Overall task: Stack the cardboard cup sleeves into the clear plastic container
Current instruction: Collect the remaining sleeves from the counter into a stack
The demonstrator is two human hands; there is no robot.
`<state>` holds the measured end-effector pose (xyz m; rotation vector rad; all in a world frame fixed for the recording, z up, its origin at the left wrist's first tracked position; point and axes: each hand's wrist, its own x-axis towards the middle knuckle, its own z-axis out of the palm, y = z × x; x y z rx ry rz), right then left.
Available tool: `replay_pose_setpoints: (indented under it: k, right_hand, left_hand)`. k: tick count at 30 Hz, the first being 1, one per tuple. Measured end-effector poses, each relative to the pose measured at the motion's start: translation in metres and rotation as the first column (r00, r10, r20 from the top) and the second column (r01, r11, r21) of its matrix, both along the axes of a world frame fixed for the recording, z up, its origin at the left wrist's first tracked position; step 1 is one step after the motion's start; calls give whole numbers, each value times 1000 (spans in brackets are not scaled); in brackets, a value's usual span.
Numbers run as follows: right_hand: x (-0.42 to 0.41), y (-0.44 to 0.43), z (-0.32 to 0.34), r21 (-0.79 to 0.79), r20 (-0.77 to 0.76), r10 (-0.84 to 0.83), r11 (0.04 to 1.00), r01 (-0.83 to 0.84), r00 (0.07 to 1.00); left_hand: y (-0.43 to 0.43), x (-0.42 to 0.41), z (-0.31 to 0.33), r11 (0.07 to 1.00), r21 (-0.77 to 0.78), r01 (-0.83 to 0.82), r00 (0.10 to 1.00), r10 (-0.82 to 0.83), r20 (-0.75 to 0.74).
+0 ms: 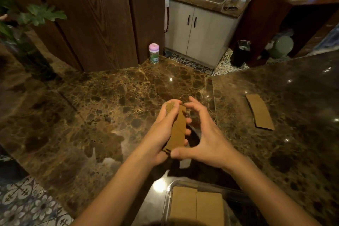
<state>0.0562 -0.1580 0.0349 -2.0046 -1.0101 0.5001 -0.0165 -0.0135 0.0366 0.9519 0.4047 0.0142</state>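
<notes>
Step in hand: collecting and squaring, ahead of placement. The left hand [161, 130] is clamped on a small stack of cardboard cup sleeves [178, 130], fingers wrapped round its long sides, holding it clear of the marble counter [110, 97]. The right hand [207, 145] stands just right of that grip with fingers spread and arched, thumb by the near end of the stack and fingertips by the far end. It is not wrapped round the stack. I cannot tell at this angle whether its tips actually touch the cardboard. I judge it is tapping the ends into line. The clear plastic container [167, 200] sits below the grip, close to the body, partly cut off by the frame edge, with sleeves already laid flat inside [198, 207]. Further loose sleeves [259, 113] lie on the counter well to the right of the grip, so I rate the task as partly done. The next move calls for drawing the held stack back toward the container, turning it flat to match those inside, and lowering it onto them without the edges fanning. After that, the pile to the right needs fetching.
</notes>
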Motion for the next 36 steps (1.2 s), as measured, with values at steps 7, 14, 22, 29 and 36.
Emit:
replay_pose_setpoints:
  k: [7, 14, 22, 29, 36]
  right_hand:
    - [4, -43, 20, 125, 37, 63, 990, -67, 997]
    - [-4, -74, 37, 166, 65, 44, 985, -54, 997]
    - [-16, -106, 41, 97, 89, 49, 994, -58, 995]
    - [-24, -121, 41, 152, 70, 21, 988, -32, 997]
    - [-30, -130, 40, 60, 116, 71, 995, -78, 991]
  left_hand:
    - [-26, 1, 13, 968, -169, 188, 975, -163, 150]
    - [-57, -2, 28, 951, -172, 256, 959, -226, 172]
    - [-89, -14, 25, 949, -163, 269, 957, -244, 154]
    - [-107, -17, 26, 937, -193, 292, 955, -273, 118]
    - [-107, -29, 18, 893, -261, 367, 926, -325, 190]
